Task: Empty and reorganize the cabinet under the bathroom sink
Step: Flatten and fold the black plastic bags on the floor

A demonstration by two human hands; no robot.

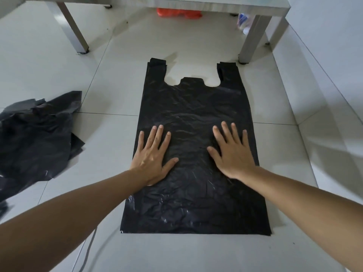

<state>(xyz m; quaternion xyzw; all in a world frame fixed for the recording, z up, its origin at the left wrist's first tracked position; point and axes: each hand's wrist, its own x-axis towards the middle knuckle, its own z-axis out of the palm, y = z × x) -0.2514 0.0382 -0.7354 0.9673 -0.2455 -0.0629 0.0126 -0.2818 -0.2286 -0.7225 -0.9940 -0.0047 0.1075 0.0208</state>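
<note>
Black plastic bag lies flat on the tiled floor right in front of you, handles at the far end toward the metal table legs, sealed bottom edge nearest you. So its long axis runs straight away from you, near to far. Going left to right: crumpled black bags sit in a heap at your far left, apart from the flat one. Your left hand is palm down with fingers straight and spread, pressing the flat bag's left side about midway along its length, gripping nothing. Your right hand mirrors it on the right side, also flat, fingers splayed, holding nothing. Both hands are level with each other, equally near the bag's middle, neither favoured. Likely step is smoothing before a fold; judging by the layout, a lengthwise fold would bring one side edge across to the other. Under the table, something orange shows, unclear what.
</note>
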